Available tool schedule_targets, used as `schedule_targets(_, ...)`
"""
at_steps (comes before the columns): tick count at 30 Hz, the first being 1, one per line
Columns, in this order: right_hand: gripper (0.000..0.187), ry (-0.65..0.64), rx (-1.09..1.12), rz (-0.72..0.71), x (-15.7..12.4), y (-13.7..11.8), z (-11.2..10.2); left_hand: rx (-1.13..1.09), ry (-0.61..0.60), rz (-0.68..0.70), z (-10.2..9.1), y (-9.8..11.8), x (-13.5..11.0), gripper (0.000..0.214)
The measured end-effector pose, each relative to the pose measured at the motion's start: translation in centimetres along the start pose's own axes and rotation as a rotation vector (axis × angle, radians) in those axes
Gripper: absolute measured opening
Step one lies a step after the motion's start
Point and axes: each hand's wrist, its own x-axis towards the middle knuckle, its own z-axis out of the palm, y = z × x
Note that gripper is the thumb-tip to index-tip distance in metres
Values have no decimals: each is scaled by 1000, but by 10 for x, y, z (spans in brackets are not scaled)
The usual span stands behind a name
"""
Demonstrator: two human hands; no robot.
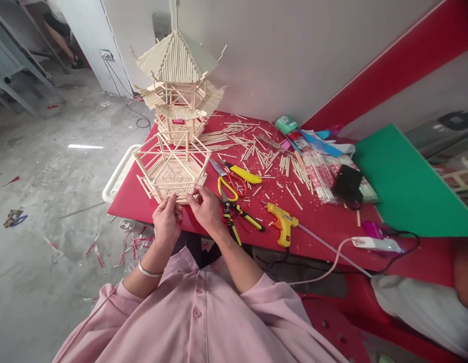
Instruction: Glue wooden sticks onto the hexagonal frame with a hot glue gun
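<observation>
A six-sided frame of pale wooden sticks [176, 176] stands near the front edge of the red table, with a ringed stick floor and upright posts. My left hand [168, 220] is closed in a pinch at its front side; what the fingers hold is too small to make out. Close beside it, my right hand [206, 210] also pinches at the frame's front right, its fingertips overlapping the lower sticks. Whether it grips a stick there is unclear. Behind the frame rises a tiered stick pagoda [177, 63] with slatted roofs.
Right of the frame lie scissors [239, 184], a yellow utility knife [246, 174], pliers [230, 209] and a yellow glue gun [282, 220]. Loose sticks [256, 146] cover the red table [317, 237]. A power strip [375, 244] with cables lies right. Another person's sleeve [426, 307] shows lower right.
</observation>
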Motion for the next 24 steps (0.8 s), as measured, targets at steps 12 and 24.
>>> schedule_targets(12, 28, 5, 40, 14, 0, -2, 0, 24, 12, 1, 3, 1, -1, 35)
schedule_targets(24, 39, 193, 218, 17, -51, -4, -2, 125, -12, 36, -1, 2, -8, 35)
